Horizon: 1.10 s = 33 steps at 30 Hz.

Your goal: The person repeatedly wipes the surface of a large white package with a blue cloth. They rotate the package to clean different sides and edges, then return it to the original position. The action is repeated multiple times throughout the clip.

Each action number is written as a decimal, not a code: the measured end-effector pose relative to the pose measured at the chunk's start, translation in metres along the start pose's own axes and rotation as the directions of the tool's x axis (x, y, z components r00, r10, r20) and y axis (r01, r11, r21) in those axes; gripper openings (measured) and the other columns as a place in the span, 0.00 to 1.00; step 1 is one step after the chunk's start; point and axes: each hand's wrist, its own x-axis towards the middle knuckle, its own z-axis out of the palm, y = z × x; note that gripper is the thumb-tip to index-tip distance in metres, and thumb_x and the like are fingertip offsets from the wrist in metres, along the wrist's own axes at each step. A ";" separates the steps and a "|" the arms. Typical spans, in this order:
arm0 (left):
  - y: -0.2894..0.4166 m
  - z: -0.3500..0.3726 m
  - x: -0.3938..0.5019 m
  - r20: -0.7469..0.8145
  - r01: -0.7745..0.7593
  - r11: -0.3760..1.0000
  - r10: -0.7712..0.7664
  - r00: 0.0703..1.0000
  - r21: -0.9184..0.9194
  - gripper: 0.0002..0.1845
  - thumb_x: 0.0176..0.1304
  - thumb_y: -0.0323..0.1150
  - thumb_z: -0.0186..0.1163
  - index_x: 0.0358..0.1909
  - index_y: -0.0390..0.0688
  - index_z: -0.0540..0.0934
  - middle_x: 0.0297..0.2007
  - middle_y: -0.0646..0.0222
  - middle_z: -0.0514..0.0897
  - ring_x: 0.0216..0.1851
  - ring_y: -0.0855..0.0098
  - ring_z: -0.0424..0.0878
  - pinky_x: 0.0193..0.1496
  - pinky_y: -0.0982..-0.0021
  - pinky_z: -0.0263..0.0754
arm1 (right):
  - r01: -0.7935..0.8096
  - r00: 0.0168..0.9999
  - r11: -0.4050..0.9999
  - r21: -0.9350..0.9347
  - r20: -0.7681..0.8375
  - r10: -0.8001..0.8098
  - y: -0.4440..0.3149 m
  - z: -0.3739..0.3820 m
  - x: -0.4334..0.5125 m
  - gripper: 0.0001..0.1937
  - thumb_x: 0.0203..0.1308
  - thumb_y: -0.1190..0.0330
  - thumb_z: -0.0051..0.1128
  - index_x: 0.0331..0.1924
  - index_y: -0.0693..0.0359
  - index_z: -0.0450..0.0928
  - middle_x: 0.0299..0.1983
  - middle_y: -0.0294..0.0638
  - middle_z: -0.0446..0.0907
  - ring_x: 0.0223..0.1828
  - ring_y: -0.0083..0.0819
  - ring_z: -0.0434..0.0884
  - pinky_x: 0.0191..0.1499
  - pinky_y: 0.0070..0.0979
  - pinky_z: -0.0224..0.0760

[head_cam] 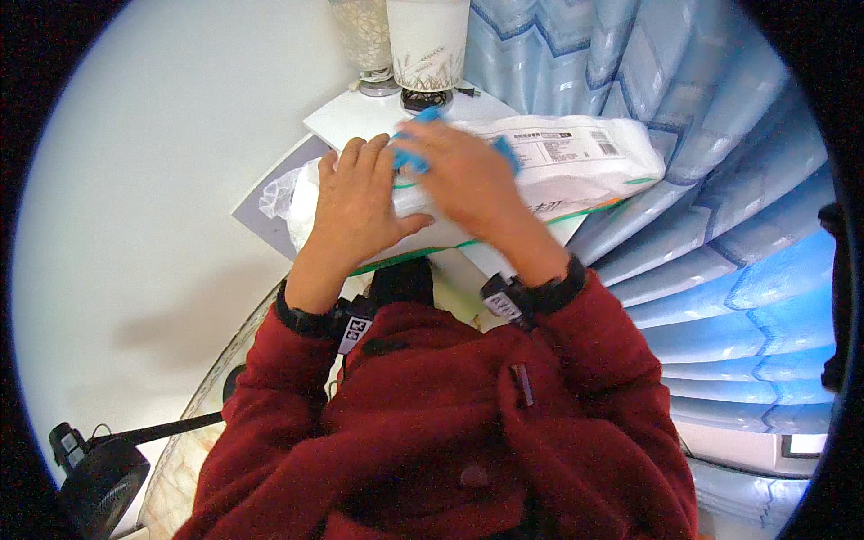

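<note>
A long white plastic-wrapped package [580,152] with printed writing and green edging lies across a white surface in front of me. My left hand [358,202] rests spread on its left part, thumb apart from the fingers. Blurred by motion, my right hand [462,179] holds a blue cloth [412,152] against the top of the package; part of the cloth shows on either side of the hand. Clear crumpled plastic wrap [277,196] sticks out at the package's left end.
Behind the package stand a white lamp [427,47] with a plant print and a patterned lamp [364,34]. A power plug [469,92] lies beside them. Blue curtains [702,169] hang at the right, touching the package's end. A pale wall is on the left.
</note>
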 end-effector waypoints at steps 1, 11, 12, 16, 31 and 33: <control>-0.003 0.001 -0.001 -0.013 -0.005 1.000 0.005 1.000 -0.018 0.48 0.39 0.54 0.75 0.62 0.40 0.71 0.63 0.57 0.72 0.65 0.54 0.65 0.65 0.45 0.57 | 0.066 0.995 0.991 0.119 -0.076 -0.057 -0.007 0.005 -0.002 0.19 0.61 0.66 0.56 0.57 0.54 0.77 0.62 0.39 0.75 0.62 0.41 0.74 0.63 0.36 0.67; -0.049 0.006 -0.018 -0.158 -0.017 0.977 -0.017 0.987 -0.215 0.52 0.37 0.51 0.77 0.67 0.45 0.66 0.65 0.52 0.68 0.67 0.52 0.64 0.68 0.51 0.56 | -0.613 0.790 0.758 -0.223 -0.183 0.585 0.139 -0.086 -0.052 0.23 0.68 0.58 0.48 0.62 0.60 0.72 0.58 0.50 0.78 0.54 0.51 0.79 0.57 0.37 0.70; -0.052 0.007 -0.019 -0.140 -0.007 0.956 -0.036 0.990 -0.293 0.52 0.37 0.51 0.77 0.67 0.45 0.66 0.64 0.52 0.68 0.67 0.51 0.65 0.67 0.52 0.57 | -0.563 0.825 0.808 -0.174 -0.181 0.535 0.136 -0.086 -0.050 0.23 0.68 0.58 0.47 0.62 0.61 0.72 0.57 0.50 0.78 0.54 0.51 0.79 0.58 0.37 0.69; -0.062 0.013 -0.018 -0.146 -0.046 0.874 -0.028 0.989 -0.483 0.53 0.36 0.48 0.78 0.67 0.45 0.65 0.62 0.52 0.70 0.64 0.50 0.67 0.66 0.53 0.60 | -0.550 0.829 0.834 -0.049 0.083 0.552 0.076 -0.063 -0.023 0.22 0.70 0.58 0.46 0.62 0.60 0.72 0.65 0.47 0.71 0.63 0.46 0.73 0.64 0.35 0.65; -0.072 0.035 -0.027 -0.251 -0.063 0.816 -0.102 0.963 -0.575 0.55 0.36 0.50 0.78 0.68 0.43 0.64 0.68 0.52 0.65 0.69 0.50 0.61 0.70 0.54 0.55 | -0.654 0.753 0.724 -0.219 -0.098 0.651 0.126 -0.085 -0.039 0.24 0.66 0.59 0.51 0.62 0.61 0.72 0.56 0.53 0.79 0.54 0.47 0.79 0.57 0.34 0.70; -0.076 0.037 -0.028 -0.208 -0.040 0.806 -0.104 0.973 -0.591 0.56 0.37 0.51 0.78 0.70 0.42 0.62 0.71 0.53 0.61 0.73 0.51 0.56 0.74 0.55 0.50 | -0.673 0.739 0.717 -0.181 -0.206 0.641 0.121 -0.082 -0.036 0.23 0.66 0.61 0.51 0.61 0.63 0.72 0.54 0.52 0.80 0.53 0.47 0.80 0.56 0.36 0.70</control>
